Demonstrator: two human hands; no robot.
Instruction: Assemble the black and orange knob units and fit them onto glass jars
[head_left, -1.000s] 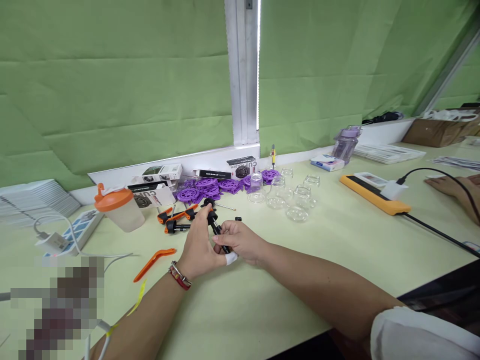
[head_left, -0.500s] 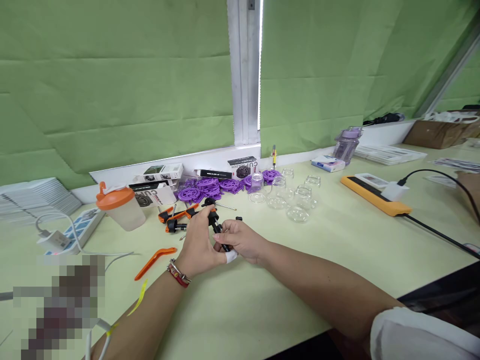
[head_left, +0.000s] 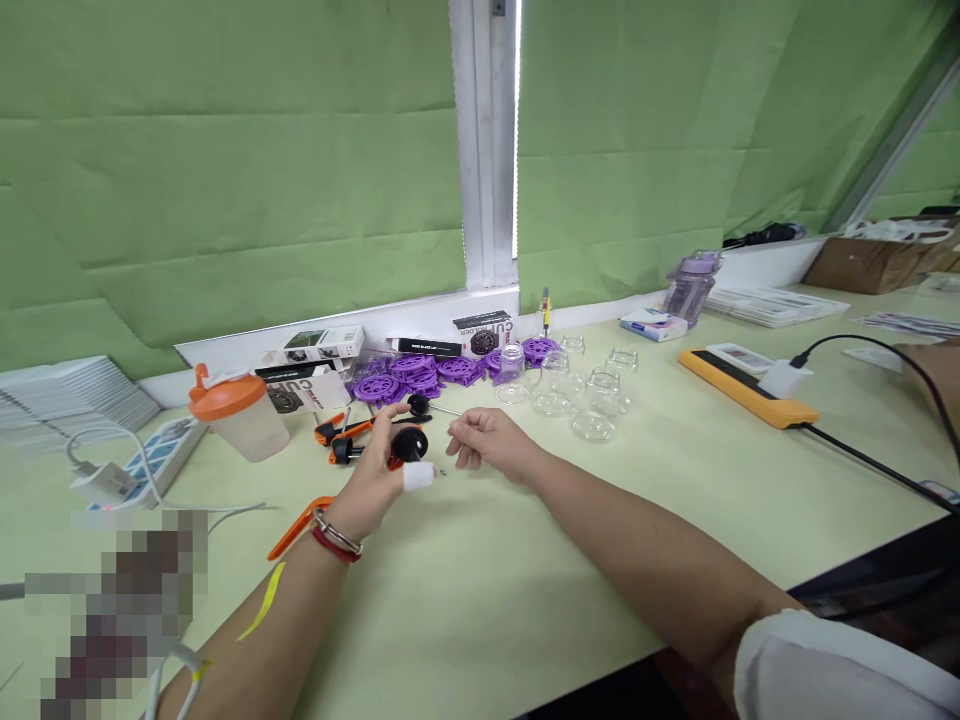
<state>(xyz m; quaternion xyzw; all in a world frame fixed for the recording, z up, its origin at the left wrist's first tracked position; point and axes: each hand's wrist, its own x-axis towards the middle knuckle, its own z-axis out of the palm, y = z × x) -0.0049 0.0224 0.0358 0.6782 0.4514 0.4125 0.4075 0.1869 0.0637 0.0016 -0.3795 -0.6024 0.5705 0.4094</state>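
The left hand [head_left: 375, 475] grips a black part [head_left: 409, 444], seemingly round, while the right hand [head_left: 487, 443] hovers loosely open and empty just above the counter [head_left: 525, 560].

— What does the person wear on the left hand [head_left: 371, 487], at the centre of the frame?

— A white wrap of tape around one fingertip [head_left: 418, 476]. At the wrist sit a thin silver bangle [head_left: 335, 529] and a red cord bracelet [head_left: 335, 545], side by side.

— And the forearms?

— Both bare. Lower right of the frame, a white sleeve [head_left: 840, 670] is rolled up past the elbow.

— Anything on the right hand [head_left: 489, 446]?

— Nothing that shows.
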